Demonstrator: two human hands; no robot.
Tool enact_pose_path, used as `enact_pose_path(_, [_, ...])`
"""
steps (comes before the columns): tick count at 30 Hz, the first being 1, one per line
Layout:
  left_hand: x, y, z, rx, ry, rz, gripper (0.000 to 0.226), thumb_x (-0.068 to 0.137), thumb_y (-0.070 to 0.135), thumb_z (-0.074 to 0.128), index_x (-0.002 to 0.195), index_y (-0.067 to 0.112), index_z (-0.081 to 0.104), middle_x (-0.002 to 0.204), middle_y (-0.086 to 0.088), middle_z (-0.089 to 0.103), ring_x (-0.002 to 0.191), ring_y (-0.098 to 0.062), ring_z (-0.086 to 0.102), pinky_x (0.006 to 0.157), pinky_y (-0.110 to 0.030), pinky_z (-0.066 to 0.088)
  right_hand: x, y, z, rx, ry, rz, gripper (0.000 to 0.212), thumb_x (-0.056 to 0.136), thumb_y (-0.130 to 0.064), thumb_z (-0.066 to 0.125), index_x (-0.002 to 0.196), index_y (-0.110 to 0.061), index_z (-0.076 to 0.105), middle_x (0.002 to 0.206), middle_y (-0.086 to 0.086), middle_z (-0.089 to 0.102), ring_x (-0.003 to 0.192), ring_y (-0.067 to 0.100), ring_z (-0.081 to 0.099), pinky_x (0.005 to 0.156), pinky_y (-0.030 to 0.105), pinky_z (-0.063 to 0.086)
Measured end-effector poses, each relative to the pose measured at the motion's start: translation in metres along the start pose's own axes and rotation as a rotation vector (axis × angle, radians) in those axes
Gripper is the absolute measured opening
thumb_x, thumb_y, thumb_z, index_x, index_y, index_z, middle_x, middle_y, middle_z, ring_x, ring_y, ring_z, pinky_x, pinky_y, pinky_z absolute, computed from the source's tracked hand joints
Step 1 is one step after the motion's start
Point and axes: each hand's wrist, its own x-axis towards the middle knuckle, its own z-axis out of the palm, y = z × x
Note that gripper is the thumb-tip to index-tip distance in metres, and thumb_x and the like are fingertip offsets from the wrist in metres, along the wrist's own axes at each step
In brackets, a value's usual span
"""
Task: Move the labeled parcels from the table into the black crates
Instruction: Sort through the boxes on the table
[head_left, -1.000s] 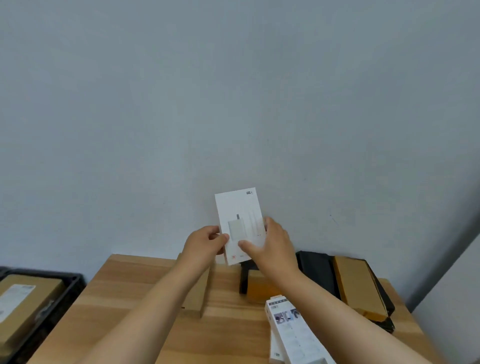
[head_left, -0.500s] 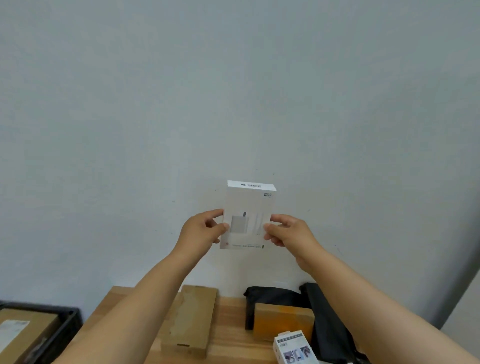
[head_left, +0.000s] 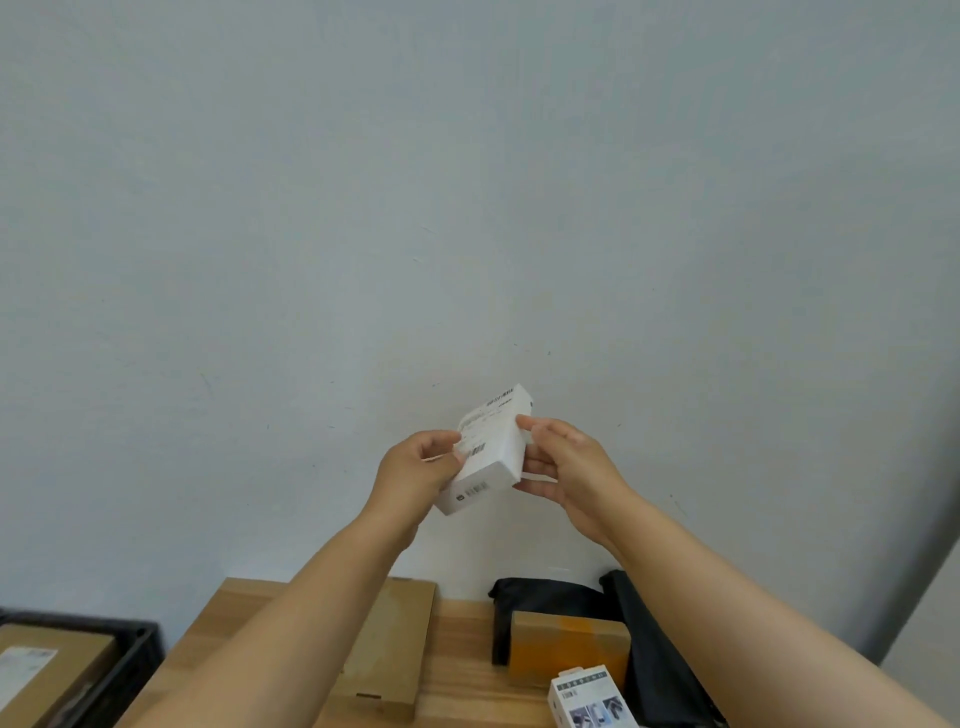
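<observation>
A small white box (head_left: 491, 451) with barcode labels on its upper face is held tilted in the air in front of the wall, well above the wooden table (head_left: 457, 644). My left hand (head_left: 418, 470) grips its lower left side, thumb on the labelled face. My right hand (head_left: 563, 465) pinches its right edge with thumb and fingers. A black crate (head_left: 127, 670) at the lower left holds a brown carton with a white label (head_left: 49, 670).
On the table lie a flat brown carton (head_left: 392, 649), a small orange-brown box (head_left: 569, 647) on black bags (head_left: 654, 660), and a white printed box (head_left: 592, 701) at the front. A plain wall stands behind.
Both hands turned the white box over: its printed front faced me before, now the barcode-labelled side shows and the box lies tilted. The view has risen slightly.
</observation>
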Motion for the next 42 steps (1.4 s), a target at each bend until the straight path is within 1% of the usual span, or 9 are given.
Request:
enact_pose_path(3, [-0.004,-0.002,0.002,-0.034,0.051,0.052,0.039,0.087,0.001,0.061,0.117,0.024,0.057,0.112,0.005,0.063,0.103,-0.009,0.061,0.074,-0.023,0.054,0.0,0.002,0.002,-0.046,0.023,-0.034,0.019,0.092,-0.019,0.06,0.112,-0.019,0.06,0.101,0.008,0.071,0.083,0.018,0.07,0.075,0.035,0.058])
enact_pose_path(7, [-0.004,-0.001,0.004,0.01,0.116,0.13,0.057,0.082,-0.008,0.061,0.127,0.024,0.05,0.12,0.006,0.056,0.108,-0.008,0.057,0.09,-0.029,0.052,0.0,0.008,0.0,-0.065,0.041,-0.047,0.04,0.085,-0.005,0.067,0.118,-0.022,0.055,0.102,0.006,0.072,0.09,0.02,0.07,0.073,0.032,0.057])
enact_pose_path(10, [-0.004,-0.001,0.006,0.041,0.15,0.198,0.063,0.08,-0.009,0.06,0.129,0.028,0.047,0.129,0.004,0.051,0.108,-0.006,0.056,0.079,-0.012,0.05,0.0,0.013,-0.003,-0.06,0.056,-0.067,0.055,0.081,0.008,0.064,0.124,-0.021,0.048,0.099,0.005,0.073,0.094,0.021,0.07,0.082,0.035,0.056])
enact_pose_path(12, [-0.005,0.0,0.01,0.057,0.16,0.234,0.063,0.08,-0.01,0.06,0.127,0.03,0.047,0.129,0.005,0.051,0.108,-0.004,0.056,0.072,-0.007,0.049,0.0,0.014,-0.006,-0.05,0.067,-0.079,0.061,0.079,0.013,0.063,0.127,-0.02,0.046,0.102,0.005,0.072,0.097,0.021,0.069,0.089,0.038,0.055])
enact_pose_path(19, [-0.015,0.003,0.024,0.068,0.165,0.301,0.053,0.079,-0.011,0.059,0.111,0.032,0.058,0.12,0.012,0.053,0.103,0.004,0.059,0.081,-0.007,0.048,-0.001,0.018,-0.019,0.013,0.058,-0.085,0.05,0.077,0.019,0.059,0.106,-0.021,0.057,0.111,0.005,0.068,0.104,0.023,0.065,0.09,0.035,0.054])
enact_pose_path(24, [-0.026,-0.004,0.029,0.104,0.193,0.295,0.056,0.078,-0.011,0.058,0.102,0.04,0.06,0.116,0.016,0.054,0.102,0.009,0.058,0.082,-0.005,0.047,0.003,0.029,-0.026,0.008,0.034,-0.08,0.05,0.077,0.019,0.06,0.103,-0.023,0.059,0.111,0.005,0.068,0.105,0.021,0.065,0.088,0.034,0.054])
enact_pose_path(32, [-0.057,-0.042,0.003,0.222,0.336,0.17,0.06,0.079,-0.009,0.051,0.122,0.03,0.06,0.118,0.012,0.061,0.106,0.001,0.059,0.091,-0.021,0.049,-0.001,0.068,0.002,-0.031,-0.133,-0.001,0.044,0.081,0.011,0.061,0.098,-0.029,0.061,0.107,0.0,0.068,0.096,0.012,0.066,0.08,0.027,0.054])
enact_pose_path(39, [-0.11,-0.066,-0.058,0.247,0.46,0.056,0.061,0.079,-0.012,0.047,0.115,0.036,0.06,0.112,0.017,0.061,0.1,0.01,0.057,0.076,-0.003,0.045,-0.025,0.11,0.069,-0.056,-0.264,0.118,0.034,0.085,0.008,0.06,0.105,-0.02,0.062,0.098,0.002,0.071,0.089,0.015,0.069,0.079,0.03,0.056])
enact_pose_path(42, [-0.136,-0.072,-0.098,0.252,0.491,0.026,0.061,0.078,-0.015,0.045,0.115,0.032,0.061,0.112,0.016,0.062,0.1,0.009,0.058,0.077,-0.003,0.045,-0.038,0.124,0.109,-0.104,-0.319,0.132,0.032,0.085,0.006,0.061,0.108,-0.016,0.062,0.094,-0.004,0.072,0.085,0.008,0.068,0.072,0.022,0.053])
